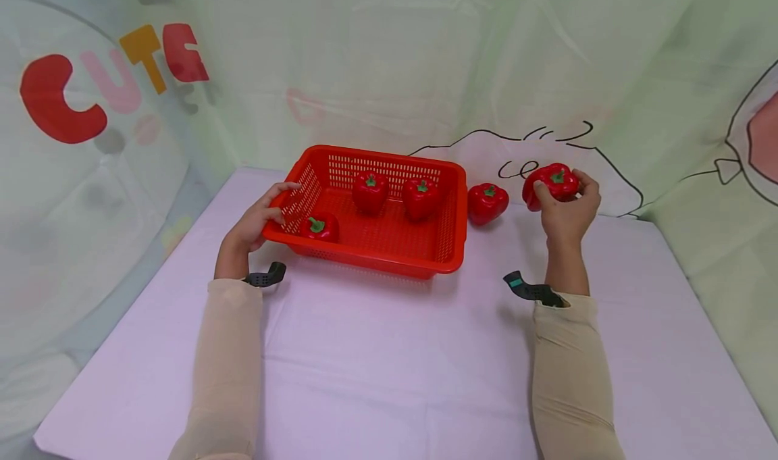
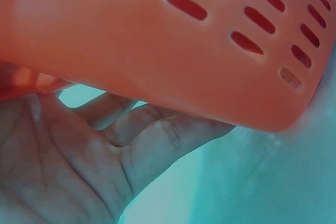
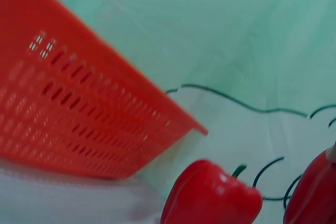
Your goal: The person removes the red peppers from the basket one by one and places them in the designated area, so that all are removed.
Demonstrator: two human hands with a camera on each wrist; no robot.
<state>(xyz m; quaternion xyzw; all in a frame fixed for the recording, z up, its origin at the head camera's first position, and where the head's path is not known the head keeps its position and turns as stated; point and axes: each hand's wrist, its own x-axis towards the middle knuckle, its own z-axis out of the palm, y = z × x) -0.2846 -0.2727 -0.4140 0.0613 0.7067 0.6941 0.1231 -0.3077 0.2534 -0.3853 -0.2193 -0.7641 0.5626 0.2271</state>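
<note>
Right hand [image 1: 568, 213] grips a pepper [image 1: 551, 182] lifted above the table [image 1: 389, 379], right of the basket [image 1: 452, 210]; left hand [image 1: 258, 220] curls round the basket's left rim; three peppers inside

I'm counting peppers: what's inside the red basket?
Three red bell peppers lie inside the red slotted plastic basket. Its near wall hides some of the floor.

The left hand [image 2: 79, 161] shows its open palm under the slotted wall of the red basket [image 2: 157, 40], fingers touching it.
</note>
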